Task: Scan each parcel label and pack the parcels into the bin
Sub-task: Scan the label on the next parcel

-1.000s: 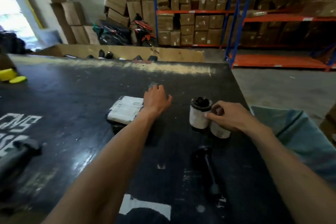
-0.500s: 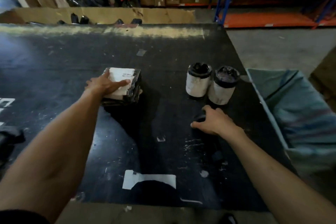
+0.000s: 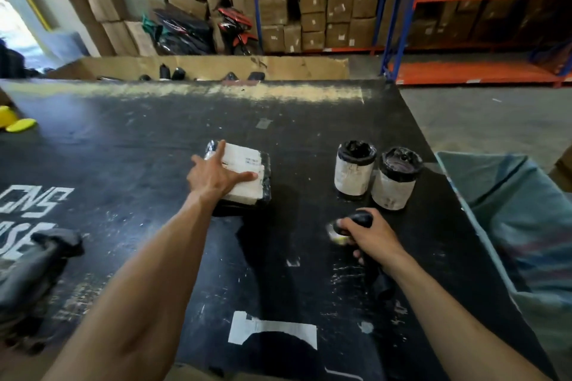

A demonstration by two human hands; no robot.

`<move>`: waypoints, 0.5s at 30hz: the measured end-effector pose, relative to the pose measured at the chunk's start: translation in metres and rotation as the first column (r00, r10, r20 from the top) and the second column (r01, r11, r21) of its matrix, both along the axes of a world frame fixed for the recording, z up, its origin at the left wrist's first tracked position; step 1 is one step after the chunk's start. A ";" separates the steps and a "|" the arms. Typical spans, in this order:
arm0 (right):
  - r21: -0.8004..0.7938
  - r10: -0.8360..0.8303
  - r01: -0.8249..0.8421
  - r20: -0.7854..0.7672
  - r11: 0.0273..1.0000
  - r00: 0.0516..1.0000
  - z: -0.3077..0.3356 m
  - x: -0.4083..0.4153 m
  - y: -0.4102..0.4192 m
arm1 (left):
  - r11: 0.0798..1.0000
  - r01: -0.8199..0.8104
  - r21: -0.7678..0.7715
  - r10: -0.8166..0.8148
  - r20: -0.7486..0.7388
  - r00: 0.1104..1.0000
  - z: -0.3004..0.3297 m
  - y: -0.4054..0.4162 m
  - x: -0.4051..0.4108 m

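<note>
Lying flat on the black table, a wrapped parcel with a white label had the left hand spread open on top of it. The right hand had its grip closed around a black scanner. Two round parcels stood just behind, touching. The bin sat at the table's right edge.

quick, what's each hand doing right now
Left hand: open, flat on the flat parcel.
Right hand: closed around the handheld scanner.

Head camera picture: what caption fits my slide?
Left hand steadies a flat parcel while right hand grips the scanner.
</note>
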State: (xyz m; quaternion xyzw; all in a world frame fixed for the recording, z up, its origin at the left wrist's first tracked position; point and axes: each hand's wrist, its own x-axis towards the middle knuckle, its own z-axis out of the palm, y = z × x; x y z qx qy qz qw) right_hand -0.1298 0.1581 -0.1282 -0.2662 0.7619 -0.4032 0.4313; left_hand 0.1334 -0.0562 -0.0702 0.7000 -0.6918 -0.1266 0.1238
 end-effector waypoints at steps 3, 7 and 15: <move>-0.137 0.076 -0.067 0.061 0.988 0.995 0.021 0.015 -0.013 | 0.998 0.010 -0.063 -0.012 -0.033 0.999 -0.009 0.021 -0.003; -0.279 0.178 -0.153 0.068 0.948 0.982 0.053 0.040 -0.033 | 0.990 -0.002 -0.139 -0.015 -0.119 0.993 -0.029 0.051 -0.006; -0.412 0.173 -0.174 -0.040 0.894 0.984 0.086 0.072 -0.045 | 0.963 -0.069 -0.260 -0.002 -0.266 0.964 -0.028 0.086 -0.011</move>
